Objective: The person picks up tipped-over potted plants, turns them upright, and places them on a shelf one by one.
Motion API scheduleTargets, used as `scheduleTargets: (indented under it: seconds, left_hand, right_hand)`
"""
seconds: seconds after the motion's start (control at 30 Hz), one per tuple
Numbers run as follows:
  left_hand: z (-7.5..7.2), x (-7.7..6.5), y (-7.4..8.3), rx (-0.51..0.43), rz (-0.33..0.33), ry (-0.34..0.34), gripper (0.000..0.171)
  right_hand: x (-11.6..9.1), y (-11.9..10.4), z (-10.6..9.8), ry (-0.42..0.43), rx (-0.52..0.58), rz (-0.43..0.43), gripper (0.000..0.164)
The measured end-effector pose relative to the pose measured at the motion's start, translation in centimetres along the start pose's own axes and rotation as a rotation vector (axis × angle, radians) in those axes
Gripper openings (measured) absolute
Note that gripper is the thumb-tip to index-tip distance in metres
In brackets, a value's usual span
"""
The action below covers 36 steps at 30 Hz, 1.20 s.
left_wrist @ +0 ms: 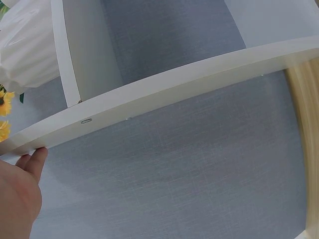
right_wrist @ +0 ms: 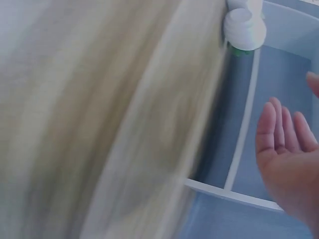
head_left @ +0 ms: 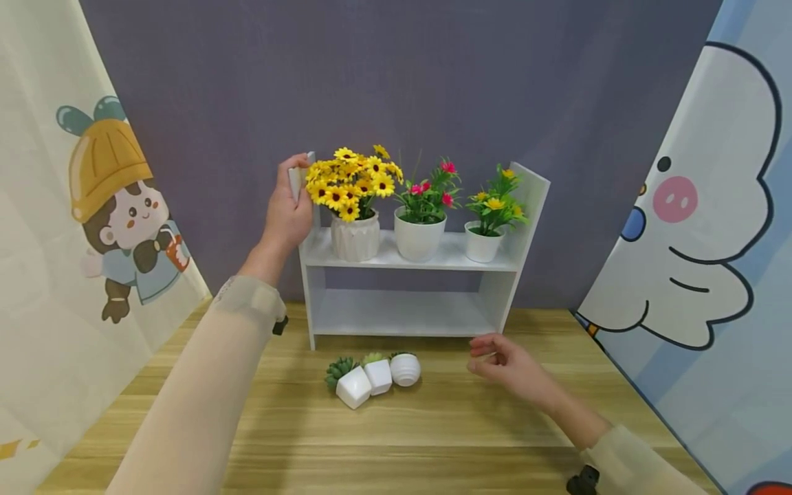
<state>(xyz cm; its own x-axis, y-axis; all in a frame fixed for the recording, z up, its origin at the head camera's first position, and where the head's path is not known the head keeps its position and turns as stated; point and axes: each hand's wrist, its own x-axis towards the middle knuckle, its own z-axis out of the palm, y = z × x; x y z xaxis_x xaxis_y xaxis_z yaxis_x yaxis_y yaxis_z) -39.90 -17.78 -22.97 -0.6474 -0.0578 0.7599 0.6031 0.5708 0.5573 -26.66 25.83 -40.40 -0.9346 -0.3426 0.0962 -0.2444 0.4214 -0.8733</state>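
My left hand (head_left: 289, 206) grips the upper part of the left side panel of a white two-tier shelf (head_left: 408, 313). In the left wrist view, fingers (left_wrist: 36, 162) touch that panel's edge. On the upper tier stand a pot of yellow daisy-like flowers (head_left: 355, 237), a pot of red flowers (head_left: 421, 234) and a smaller pot of yellow flowers (head_left: 485, 246). My right hand (head_left: 516, 371) hovers near the shelf's lower right corner, fingers loosely bent and holding nothing; the right wrist view shows its bare palm (right_wrist: 289, 159).
Before the shelf, three small white succulent pots lie tipped on the wooden table (head_left: 433, 440): two angular ones (head_left: 354, 388) (head_left: 379, 377) and a round ribbed one (head_left: 405, 370). A grey cloth backdrop (head_left: 408, 75) hangs behind, with printed curtains (head_left: 43, 289) (head_left: 687, 385) at both sides.
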Motion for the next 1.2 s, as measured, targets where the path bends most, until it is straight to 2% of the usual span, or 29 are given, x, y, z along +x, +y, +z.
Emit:
scheduleTargets:
  seconds: [0.27, 0.5, 0.9, 1.2]
  left_hand:
    - [-0.1, 0.0, 0.1, -0.007, -0.010, -0.005, 0.041]
    - [-0.1, 0.1, 0.1, 0.013, -0.016, -0.008, 0.041]
    - [-0.2, -0.1, 0.1, 0.016, -0.012, -0.008, 0.040]
    - [-0.2, 0.0, 0.1, 0.017, -0.010, -0.012, 0.040]
  right_hand:
    - [-0.3, 1.8, 1.1, -0.135, 0.003, -0.046, 0.051]
    - [-0.1, 2.5, 2.3, -0.200, 0.003, -0.017, 0.052]
    - [0.4, 2.3, 4.8, -0.230, 0.032, 0.013, 0.054]
    - [0.9, 1.3, 6.4, -0.220, 0.017, 0.031, 0.068]
